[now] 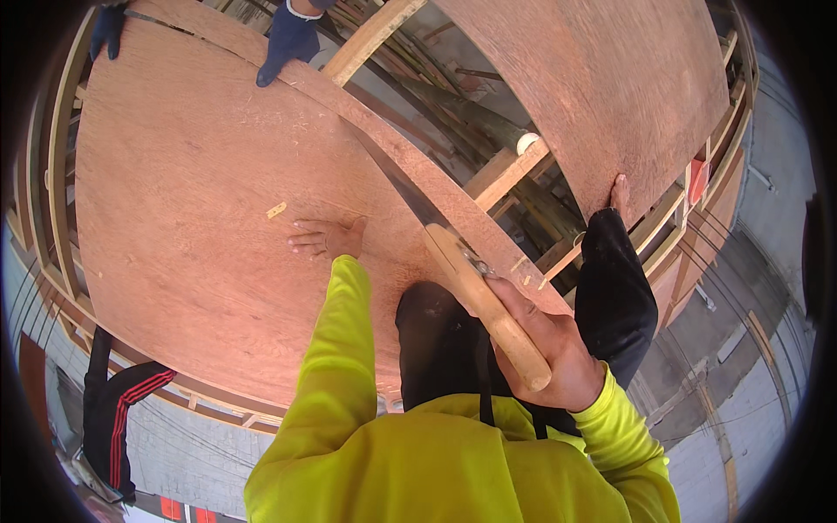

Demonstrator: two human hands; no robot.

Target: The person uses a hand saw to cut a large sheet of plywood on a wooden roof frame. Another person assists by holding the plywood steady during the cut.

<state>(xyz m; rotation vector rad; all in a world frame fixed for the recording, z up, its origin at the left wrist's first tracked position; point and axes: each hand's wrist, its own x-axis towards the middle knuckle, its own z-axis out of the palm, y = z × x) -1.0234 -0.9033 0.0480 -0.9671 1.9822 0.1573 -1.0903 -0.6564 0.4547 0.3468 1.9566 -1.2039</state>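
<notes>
My left hand [330, 237] lies flat with fingers spread on a reddish-brown plywood sheet [192, 288]. In my right hand [558, 349] is the pale wooden handle of a handsaw [484, 296]. Its dark blade slants up and left, lying in a cut line between the sheet and a narrow plywood strip [418, 166]. Where the blade's far end sits in the cut is hard to make out. One dark knee of mine [436, 331] rests on the sheet near the saw handle. A small yellow piece [276, 210] lies beyond my left fingertips.
A co-worker's blue-gloved hands [290, 42] hold the far edge, one on the strip. Timber framing [510, 179] and a gap with bamboo poles [475, 118] lie right of the strip. My bare foot [620, 193] is on another plywood sheet [610, 78]. A striped trouser leg [122, 427] is lower left.
</notes>
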